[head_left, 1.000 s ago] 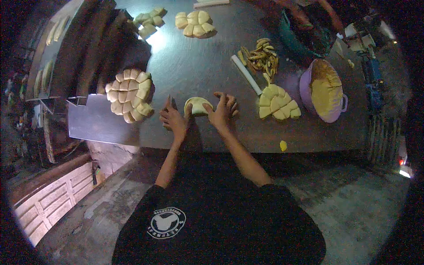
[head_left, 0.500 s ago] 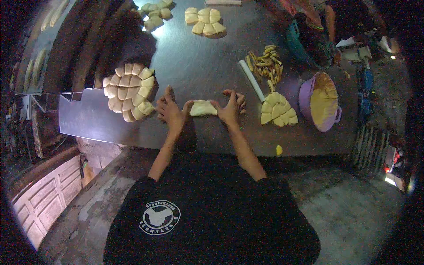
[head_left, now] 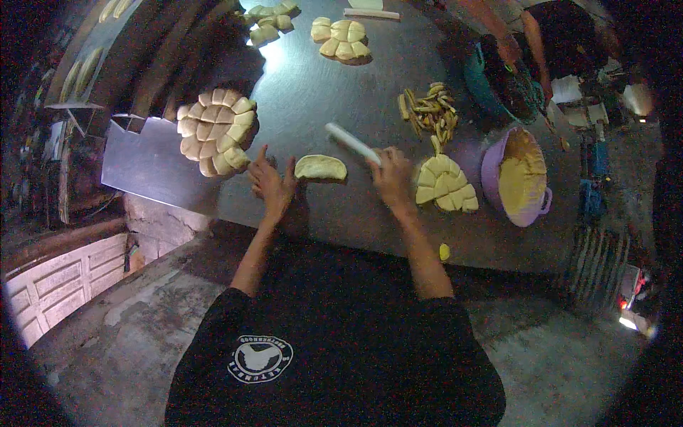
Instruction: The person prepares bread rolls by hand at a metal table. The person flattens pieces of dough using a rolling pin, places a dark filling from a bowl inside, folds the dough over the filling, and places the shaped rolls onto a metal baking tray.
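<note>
A pale, flattened piece of dough (head_left: 321, 168) lies on the metal table in front of me, its edges curved. Just left of it is my left hand (head_left: 272, 183), holding nothing, its fingers apart and the thumb close to the dough's end. My right hand (head_left: 393, 176) is closed round one end of a white rolling pin (head_left: 352, 143). The pin slants up to the left, its far end beyond the dough and apart from it. Cut dough pieces (head_left: 446, 183) sit in a cluster right of my right hand.
A larger cluster of dough pieces (head_left: 215, 131) lies to the left, another (head_left: 341, 39) at the back. Brown strips (head_left: 430, 110) are heaped behind the right cluster. A purple basin (head_left: 491, 171) stands at the right. A co-worker's arm (head_left: 498, 32) reaches toward a teal basin (head_left: 475, 71).
Both hands had their thumbs at the dough's ends. My right hand has left it and picked up the rolling pin from the table. The dough now lies free and looks more curved.
</note>
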Available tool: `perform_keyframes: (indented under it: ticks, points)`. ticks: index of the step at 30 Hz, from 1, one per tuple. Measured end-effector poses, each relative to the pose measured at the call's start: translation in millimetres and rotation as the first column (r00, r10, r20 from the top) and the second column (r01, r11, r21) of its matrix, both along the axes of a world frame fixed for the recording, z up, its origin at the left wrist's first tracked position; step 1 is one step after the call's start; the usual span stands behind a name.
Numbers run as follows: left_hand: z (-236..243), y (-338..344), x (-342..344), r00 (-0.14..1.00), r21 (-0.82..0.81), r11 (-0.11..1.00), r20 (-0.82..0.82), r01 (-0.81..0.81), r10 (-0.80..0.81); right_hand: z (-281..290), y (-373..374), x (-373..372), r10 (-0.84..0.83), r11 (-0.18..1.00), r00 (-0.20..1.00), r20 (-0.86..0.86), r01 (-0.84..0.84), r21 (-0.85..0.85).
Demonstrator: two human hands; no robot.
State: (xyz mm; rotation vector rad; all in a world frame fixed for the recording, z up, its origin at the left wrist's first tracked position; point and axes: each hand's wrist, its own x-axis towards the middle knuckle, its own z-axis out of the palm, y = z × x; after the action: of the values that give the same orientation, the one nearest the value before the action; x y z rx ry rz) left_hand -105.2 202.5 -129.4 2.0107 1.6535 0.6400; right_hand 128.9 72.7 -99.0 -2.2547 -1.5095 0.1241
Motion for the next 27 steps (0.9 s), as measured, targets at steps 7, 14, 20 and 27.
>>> perform_keyframes:
  ticks: [7,14,20,27]
  points:
    - [-4.3,33.8,-36.2,0.702,0.291,0.644,-0.187,0.708,-0.687,17.9,61.5,-30.7,0.454,0.792,0.830,-0.324,-0.542,-0.281]
    - [14.8,58.2,10.6,0.866,0.259,0.861,-0.379,0.437,-0.326,-16.1,139.3,-28.0,0.331,0.925,0.902,0.279,-0.251,-0.284]
    - [2.6,94.5,8.0,0.790,0.222,0.765,-0.287,0.605,-0.541,-26.3,191.2,-17.9,0.010,0.994,0.951,0.308,0.023,-0.105]
    - [17.6,109.2,7.4,0.438,0.178,0.400,-0.383,0.899,-0.813,16.4,65.7,-17.3,0.338,0.921,0.929,-0.153,-0.360,-0.148]
